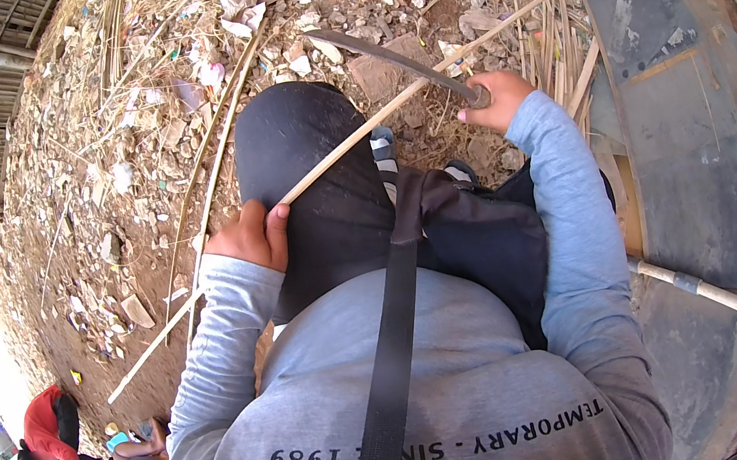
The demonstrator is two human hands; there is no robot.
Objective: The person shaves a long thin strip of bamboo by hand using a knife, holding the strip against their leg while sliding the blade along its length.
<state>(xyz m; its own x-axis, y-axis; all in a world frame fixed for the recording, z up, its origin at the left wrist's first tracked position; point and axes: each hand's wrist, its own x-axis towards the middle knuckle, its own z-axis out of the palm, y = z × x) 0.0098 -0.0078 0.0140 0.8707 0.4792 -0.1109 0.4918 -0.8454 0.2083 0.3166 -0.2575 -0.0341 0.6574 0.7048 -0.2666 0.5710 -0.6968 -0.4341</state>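
Observation:
A long, pale bamboo strip [345,147] slants across my dark-trousered left thigh, from lower left to upper right. My left hand [250,237] is closed around it beside the thigh. In my right hand [499,101] is the short handle of a machete [378,51], its long, slightly curved dark blade pointing to the far left. Near the handle the blade crosses the strip; whether the edge bites into it I cannot tell. The far end of the strip reaches past the blade, over the ground.
Rubble-strewn ground [171,156] spreads ahead, with loose bamboo strips [221,138] at left and more strips [547,15] at right. A grey panel [685,167] stands close by my right arm, near a white pole [721,296]. At lower left, a person in red [49,430] bends over.

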